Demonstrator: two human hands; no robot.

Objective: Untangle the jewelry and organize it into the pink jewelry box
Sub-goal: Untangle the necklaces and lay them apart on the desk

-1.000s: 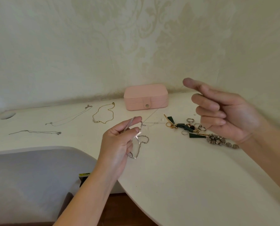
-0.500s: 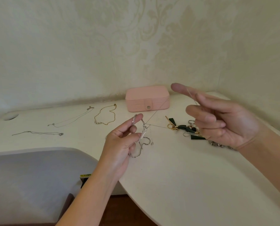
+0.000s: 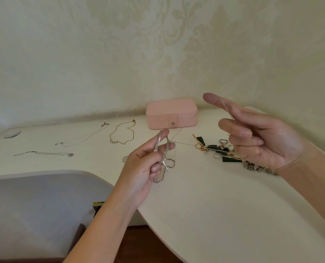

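The pink jewelry box [image 3: 172, 113] sits closed with its snap fastened at the back of the white table [image 3: 224, 202]. My left hand [image 3: 142, 168] pinches a tangle of silver chains [image 3: 166, 154] above the table, with loops hanging below the fingers. A thin silver chain [image 3: 180, 130] runs taut from that tangle up to my right hand [image 3: 260, 135], which pinches it between thumb and index finger. Under the right hand lies a heap of tangled jewelry [image 3: 220, 149] with green pieces, gold clasps, rings and a beaded strand [image 3: 258, 168].
Three separated necklaces lie on the left of the table: a gold chain [image 3: 122, 133], a thin silver chain [image 3: 84, 137] and another silver chain [image 3: 44, 153]. A grey chair back [image 3: 38, 205] stands at the table's curved front edge. Patterned walls close the corner.
My right hand has drawn the thin chain up and to the left, pulling it taut from the tangle. My left hand has held the tangle nearly still.
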